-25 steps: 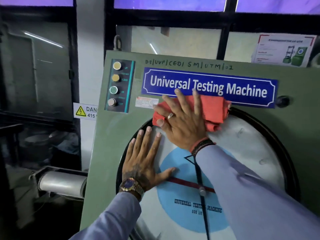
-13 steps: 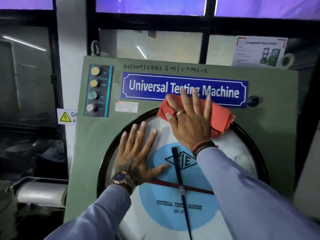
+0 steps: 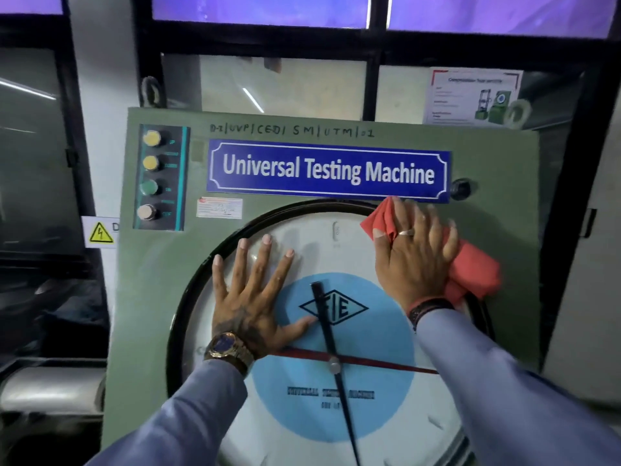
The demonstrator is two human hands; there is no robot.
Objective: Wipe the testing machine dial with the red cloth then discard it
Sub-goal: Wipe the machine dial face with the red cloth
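Note:
The round dial [image 3: 312, 240] has a white face, a light blue centre, a black rim and black and red pointers. It fills the lower part of the green machine panel [image 3: 151, 280]. My right hand [image 3: 415, 253] lies flat on the red cloth [image 3: 473, 270], pressing it against the dial's upper right rim. The cloth sticks out above my fingers and to the right of my palm. My left hand [image 3: 252, 290] rests flat on the left half of the dial with fingers spread, holding nothing.
A blue "Universal Testing Machine" sign [image 3: 327, 171] sits just above the dial. A strip of round buttons [image 3: 149, 176] is at the panel's upper left and a black knob [image 3: 460, 188] at its upper right. Windows stand behind; a grey cylinder [image 3: 50, 388] lies lower left.
My right hand has slid the red cloth to the right along the dial's top edge, from near the middle to the upper right rim. My left hand has stayed flat on the dial.

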